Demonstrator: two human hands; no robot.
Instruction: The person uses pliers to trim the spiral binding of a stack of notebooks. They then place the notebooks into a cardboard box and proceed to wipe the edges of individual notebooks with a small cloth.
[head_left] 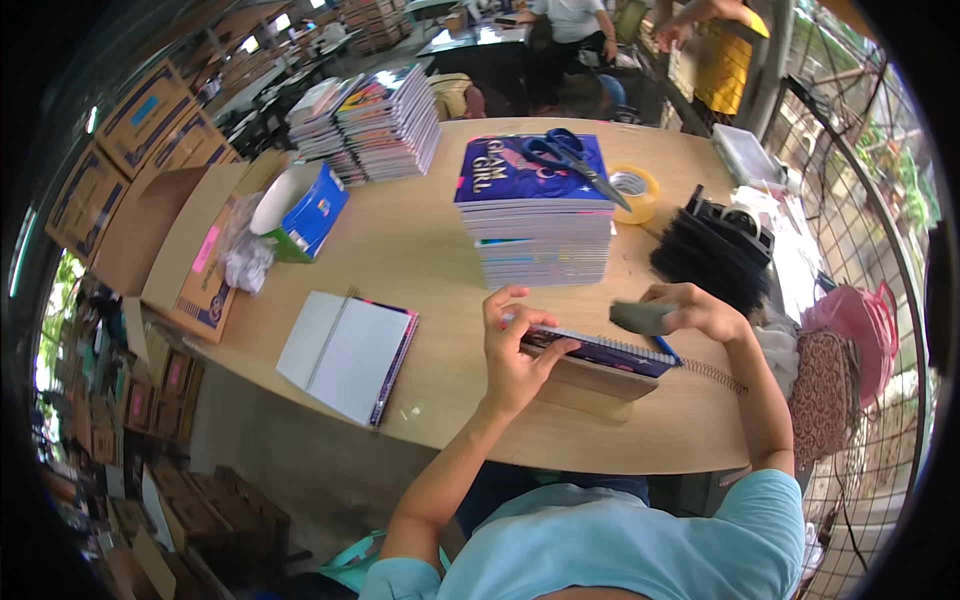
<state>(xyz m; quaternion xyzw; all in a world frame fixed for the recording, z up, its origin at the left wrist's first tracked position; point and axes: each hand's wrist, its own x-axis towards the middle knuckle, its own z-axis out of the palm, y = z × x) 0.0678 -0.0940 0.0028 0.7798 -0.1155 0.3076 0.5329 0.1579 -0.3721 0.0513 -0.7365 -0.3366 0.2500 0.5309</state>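
Observation:
My left hand [518, 350] is closed round a spiral notebook [600, 352] with a dark purple cover. The notebook stands on its edge with the wire binding along the top. From its right end a loose length of coil [712, 374] runs out over the table. Just above that end, my right hand [700, 312] grips a dull grey-green object [640, 318], blurred, whose kind I cannot make out. A thin blue piece [666, 348] shows below it. To the left lies an open spiral notebook [340, 350] with blank white pages.
Beyond my hands rises a stack of purple-covered notebooks [545, 240] with scissors [570, 158] on top. Yellow tape [635, 192] and a black bristly item [710, 250] are right of it. Further left are another book stack [385, 125], a blue-green box [300, 215] and a carton [205, 265].

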